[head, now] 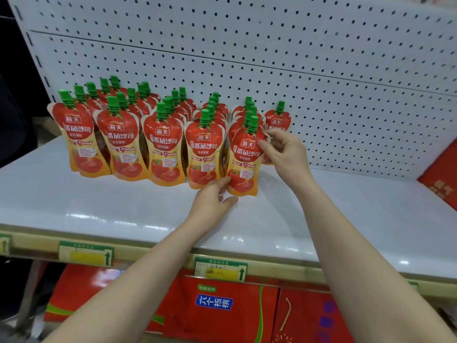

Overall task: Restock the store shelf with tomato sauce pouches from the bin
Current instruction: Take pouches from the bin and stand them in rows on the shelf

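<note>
Front pouch (243,157), pinched top by right hand (284,152) and base by left hand (212,196), is best stood flush beside neighbouring pouches (202,154).

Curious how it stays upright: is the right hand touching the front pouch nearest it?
Touching. Head view: the right hand pinches the front pouch at its upper right edge.
</note>
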`<state>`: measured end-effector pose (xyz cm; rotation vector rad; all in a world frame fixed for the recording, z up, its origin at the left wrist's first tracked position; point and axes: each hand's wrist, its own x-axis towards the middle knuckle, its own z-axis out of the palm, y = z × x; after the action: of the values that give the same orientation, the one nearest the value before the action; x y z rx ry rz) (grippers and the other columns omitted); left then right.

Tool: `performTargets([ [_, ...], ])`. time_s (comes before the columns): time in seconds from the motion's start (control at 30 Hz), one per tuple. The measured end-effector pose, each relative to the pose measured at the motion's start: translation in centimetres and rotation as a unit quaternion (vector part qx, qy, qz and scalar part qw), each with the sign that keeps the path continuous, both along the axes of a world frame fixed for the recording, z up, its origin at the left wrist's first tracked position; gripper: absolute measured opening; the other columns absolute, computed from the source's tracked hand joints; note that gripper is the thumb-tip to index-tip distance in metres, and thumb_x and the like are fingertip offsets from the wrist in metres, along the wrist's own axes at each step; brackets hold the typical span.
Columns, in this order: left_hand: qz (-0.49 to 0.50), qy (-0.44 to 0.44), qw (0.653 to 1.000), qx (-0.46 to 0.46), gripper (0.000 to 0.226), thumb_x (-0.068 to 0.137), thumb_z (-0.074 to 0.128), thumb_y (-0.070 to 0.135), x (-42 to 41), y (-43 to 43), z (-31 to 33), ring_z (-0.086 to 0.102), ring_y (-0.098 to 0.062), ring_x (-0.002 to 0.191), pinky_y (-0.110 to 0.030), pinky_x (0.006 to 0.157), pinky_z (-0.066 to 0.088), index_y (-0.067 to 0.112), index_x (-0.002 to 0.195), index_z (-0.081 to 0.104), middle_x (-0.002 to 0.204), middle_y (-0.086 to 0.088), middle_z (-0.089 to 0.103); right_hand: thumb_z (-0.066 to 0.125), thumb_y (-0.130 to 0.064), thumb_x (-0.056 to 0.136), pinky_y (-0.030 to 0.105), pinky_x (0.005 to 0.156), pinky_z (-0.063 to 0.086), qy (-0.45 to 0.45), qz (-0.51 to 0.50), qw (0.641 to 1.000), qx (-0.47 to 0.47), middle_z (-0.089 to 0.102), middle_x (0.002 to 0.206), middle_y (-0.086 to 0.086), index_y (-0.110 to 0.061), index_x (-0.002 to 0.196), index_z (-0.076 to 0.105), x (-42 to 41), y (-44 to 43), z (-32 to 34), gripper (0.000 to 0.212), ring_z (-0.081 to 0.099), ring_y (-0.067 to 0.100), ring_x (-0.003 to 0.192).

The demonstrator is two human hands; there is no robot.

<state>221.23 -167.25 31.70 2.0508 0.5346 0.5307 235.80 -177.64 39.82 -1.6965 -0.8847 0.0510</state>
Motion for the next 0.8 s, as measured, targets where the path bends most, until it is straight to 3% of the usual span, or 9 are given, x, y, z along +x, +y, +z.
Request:
performTargets([
  [0.17, -0.032, -0.057, 0.998, -0.017, 0.047, 0.090, 0.065, 0.020, -2.2, -1.2, 0.8, 0.059, -0.012, 0.113, -0.023, 0.093, 0.048, 0.018, 0.135, 0.053, 0.129, 0.003, 0.061, 0.066, -0.026, 0.091, 0.031, 0.079, 0.057, -0.105, -0.112, 0.986, -0.060, 0.071, 0.092, -0.013, -0.026, 0.107, 0.069, -2.3, -4.6, -1.2, 0.016, 0.066, 0.003, 0.087],
  [0.27, -0.067, -0.089, 0.993, -0.025, 0.038, 0.090, 0.065, 0.018, -4.0, -3.4, 1.1, 0.063, -0.004, 0.098, -0.018, 0.087, 0.052, 0.021, 0.127, 0.059, 0.116, 0.005, 0.066, 0.062, -0.027, 0.092, 0.024, 0.077, 0.050, -0.129, -0.175, 0.974, -0.070, 0.068, 0.088, -0.017, -0.028, 0.107, 0.068, -5.9, -9.2, -2.7, 0.016, 0.061, -0.004, 0.078],
  [0.4, -0.120, -0.128, 0.983, -0.058, 0.031, 0.089, 0.062, 0.007, -6.9, -8.1, 0.3, 0.064, -0.006, 0.090, -0.013, 0.079, 0.050, 0.020, 0.118, 0.064, 0.107, 0.000, 0.068, 0.058, -0.030, 0.095, 0.025, 0.074, 0.048, -0.123, -0.253, 0.956, -0.084, 0.069, 0.092, -0.014, -0.027, 0.108, 0.069, -11.8, -17.0, -6.9, 0.016, 0.061, 0.002, 0.079],
  [0.53, -0.188, -0.116, 0.972, -0.080, 0.030, 0.090, 0.062, 0.006, -9.2, -13.6, -2.6, 0.064, -0.004, 0.088, -0.018, 0.084, 0.051, 0.025, 0.112, 0.065, 0.102, 0.004, 0.069, 0.056, -0.030, 0.098, 0.030, 0.079, 0.051, -0.075, -0.326, 0.937, -0.104, 0.072, 0.098, -0.009, -0.024, 0.108, 0.070, -17.3, -26.3, -13.1, 0.018, 0.067, 0.011, 0.090],
  [0.7, -0.268, -0.012, 0.960, -0.086, 0.032, 0.089, 0.061, 0.003, -9.9, -20.8, -9.9, 0.062, 0.003, 0.085, -0.018, 0.082, 0.051, 0.023, 0.114, 0.064, 0.103, 0.003, 0.068, 0.056, -0.021, 0.099, 0.006, 0.076, 0.045, 0.078, -0.425, 0.892, -0.135, 0.072, 0.098, -0.007, -0.022, 0.104, 0.070, -22.6, -37.5, -22.4, 0.016, 0.066, 0.006, 0.091],
  [0.8, -0.305, 0.086, 0.943, -0.103, 0.034, 0.089, 0.064, 0.008, -9.4, -25.3, -15.6, 0.064, -0.003, 0.093, -0.023, 0.086, 0.052, 0.029, 0.116, 0.062, 0.106, 0.006, 0.067, 0.057, -0.019, 0.098, 0.008, 0.076, 0.045, 0.177, -0.458, 0.854, -0.175, 0.069, 0.097, -0.009, -0.028, 0.102, 0.066, -23.7, -42.9, -29.0, 0.014, 0.066, 0.009, 0.092],
])
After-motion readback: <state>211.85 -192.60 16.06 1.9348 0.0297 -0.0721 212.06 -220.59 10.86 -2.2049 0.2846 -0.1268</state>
